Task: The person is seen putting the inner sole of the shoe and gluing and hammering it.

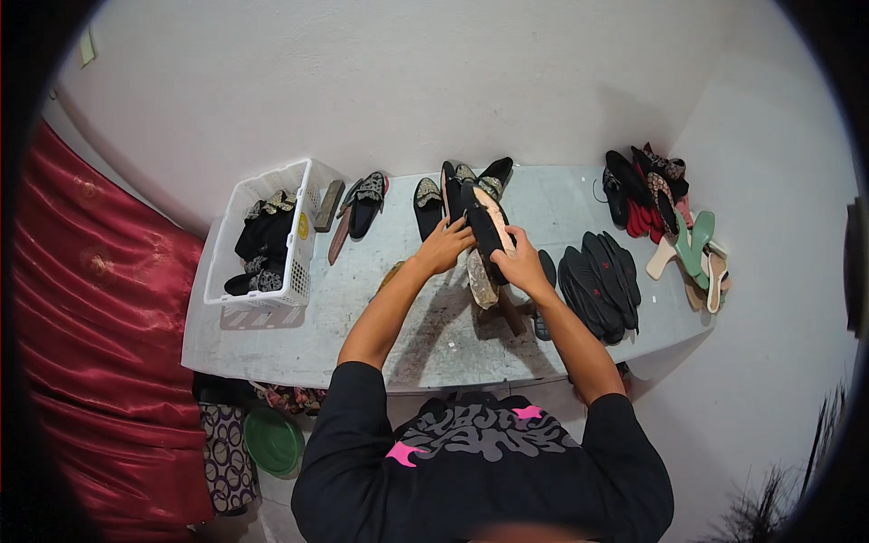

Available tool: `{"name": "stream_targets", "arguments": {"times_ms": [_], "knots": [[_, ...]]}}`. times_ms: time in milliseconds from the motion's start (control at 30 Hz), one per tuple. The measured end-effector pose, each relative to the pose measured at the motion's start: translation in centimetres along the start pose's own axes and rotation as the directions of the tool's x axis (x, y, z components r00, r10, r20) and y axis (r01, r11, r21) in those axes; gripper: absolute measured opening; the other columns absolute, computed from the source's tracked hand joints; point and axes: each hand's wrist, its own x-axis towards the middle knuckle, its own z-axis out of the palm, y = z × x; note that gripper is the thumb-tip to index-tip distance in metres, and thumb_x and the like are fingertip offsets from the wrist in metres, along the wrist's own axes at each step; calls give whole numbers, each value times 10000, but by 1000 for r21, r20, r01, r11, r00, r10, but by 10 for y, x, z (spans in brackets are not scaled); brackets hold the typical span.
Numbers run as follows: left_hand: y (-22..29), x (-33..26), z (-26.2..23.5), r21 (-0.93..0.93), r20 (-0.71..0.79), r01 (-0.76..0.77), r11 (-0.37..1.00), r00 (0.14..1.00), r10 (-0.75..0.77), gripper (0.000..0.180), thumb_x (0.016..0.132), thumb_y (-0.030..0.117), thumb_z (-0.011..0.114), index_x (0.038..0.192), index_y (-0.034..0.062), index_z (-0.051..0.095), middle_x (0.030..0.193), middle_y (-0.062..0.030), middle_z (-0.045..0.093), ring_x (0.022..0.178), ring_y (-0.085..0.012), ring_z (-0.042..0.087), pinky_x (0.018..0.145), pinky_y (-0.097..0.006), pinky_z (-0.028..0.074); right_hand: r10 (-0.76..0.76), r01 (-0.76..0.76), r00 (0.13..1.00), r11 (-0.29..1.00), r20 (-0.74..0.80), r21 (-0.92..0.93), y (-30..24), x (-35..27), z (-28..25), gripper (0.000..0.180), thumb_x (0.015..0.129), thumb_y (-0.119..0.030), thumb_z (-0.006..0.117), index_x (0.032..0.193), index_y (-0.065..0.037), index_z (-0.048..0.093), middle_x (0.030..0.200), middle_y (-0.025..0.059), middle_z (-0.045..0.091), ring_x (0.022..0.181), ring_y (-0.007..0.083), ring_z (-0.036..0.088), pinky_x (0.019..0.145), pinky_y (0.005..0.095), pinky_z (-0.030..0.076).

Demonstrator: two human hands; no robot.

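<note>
Over the middle of the table I hold a black shoe (490,220) tilted, its pale, long underside facing up. My right hand (518,263) is closed round the near end of it, thumb on the pale part. The fingers of my left hand (444,246) are bent against the shoe's left side; its thumb is hidden. Directly below the hands is a worn, yellowish block-like piece (482,282), with a dark brown bar (512,319) beside it. Just beyond my hands stand several black loafers (428,204) with patterned fronts.
A white plastic basket (302,262) of shoes stands at the left, beside a grey block (329,206) and another loafer (367,206). Black soles (597,285) lie piled right of my hands. Shoes and green sandals (695,246) crowd the far right. A green basin (273,442) sits below the table.
</note>
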Motion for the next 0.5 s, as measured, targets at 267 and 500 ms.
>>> {"name": "stream_targets", "arguments": {"times_ms": [267, 500], "knots": [[6, -28, 24, -251, -139, 23, 968, 989, -59, 627, 709, -76, 503, 1317, 74, 480, 1420, -100, 418, 1335, -311, 352, 1105, -448, 277, -8, 7, 1000, 999, -30, -43, 7, -10, 7, 595, 697, -253, 639, 1223, -28, 477, 1131, 285, 584, 1075, 424, 561, 928, 418, 433], [19, -42, 33, -747, -306, -15, 665, 896, -323, 355, 712, -85, 431, 976, -5, 654, 1067, -182, 658, 1045, -310, 613, 875, -417, 490, -22, 21, 1000, 998, -19, -62, 13, -23, 7, 564, 716, -241, 634, 1188, 23, 471, 1133, 286, 558, 1079, 419, 542, 944, 428, 423]]}}
